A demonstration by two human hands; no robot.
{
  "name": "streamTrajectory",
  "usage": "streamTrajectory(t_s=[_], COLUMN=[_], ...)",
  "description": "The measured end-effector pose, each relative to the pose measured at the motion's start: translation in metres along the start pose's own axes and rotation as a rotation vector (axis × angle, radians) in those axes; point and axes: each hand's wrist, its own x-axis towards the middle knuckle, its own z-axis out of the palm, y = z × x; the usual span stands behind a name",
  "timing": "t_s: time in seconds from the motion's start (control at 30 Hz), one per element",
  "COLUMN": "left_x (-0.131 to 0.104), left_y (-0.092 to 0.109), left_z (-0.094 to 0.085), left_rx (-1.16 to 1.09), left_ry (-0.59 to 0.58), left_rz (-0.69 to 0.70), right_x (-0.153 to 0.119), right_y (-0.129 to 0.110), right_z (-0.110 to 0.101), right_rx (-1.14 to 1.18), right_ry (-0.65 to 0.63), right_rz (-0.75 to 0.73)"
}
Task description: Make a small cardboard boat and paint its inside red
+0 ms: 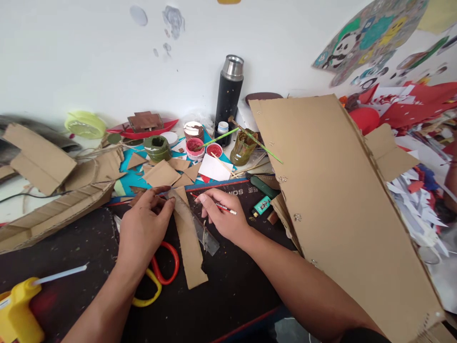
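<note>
My right hand (223, 214) is closed around a red pencil (229, 210), its eraser end toward me and its tip by the cardboard strip. My left hand (144, 221) is curled, with thumb and fingers pressing on the far end of a clear plastic ruler (211, 244). Beneath and beside that ruler lies a narrow cardboard strip (191, 257) with a ragged near end. Scissors with red and yellow handles (175, 259) rest next to my left wrist, their blades hidden under the hand.
A large cardboard sheet (346, 190) leans at the right. A yellow glue gun (21, 309) lies at the near left, below a cardboard boat shape (71, 212). Paint jars (157, 148), brushes, cardboard scraps (162, 174) and a black thermos (227, 95) stand along the wall.
</note>
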Motion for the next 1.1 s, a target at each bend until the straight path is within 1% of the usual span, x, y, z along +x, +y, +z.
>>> streamTrajectory(t_s=[0.43, 0.73, 0.97, 1.1], left_x=[-0.0032, -0.0033, -0.0019, -0.0020], left_y=[-0.0039, 0.0008, 0.0014, 0.0004], left_z=[0.0042, 0.0045, -0.0002, 0.0001], left_rx=[0.030, 0.117, 0.087, 0.127], left_ry=[0.035, 0.002, -0.087, -0.075], left_rz=[0.025, 0.032, 0.038, 0.057], right_x=[-0.0003, -0.0012, -0.0011, -0.0011], right_y=[-0.0004, -0.0036, -0.0037, -0.0023], right_z=[0.0001, -0.0005, -0.0003, 0.0000], right_rx=[-0.026, -0.026, -0.026, -0.052], right_ry=[-0.008, -0.016, -0.012, -0.011], right_rz=[0.031, 0.016, 0.015, 0.018])
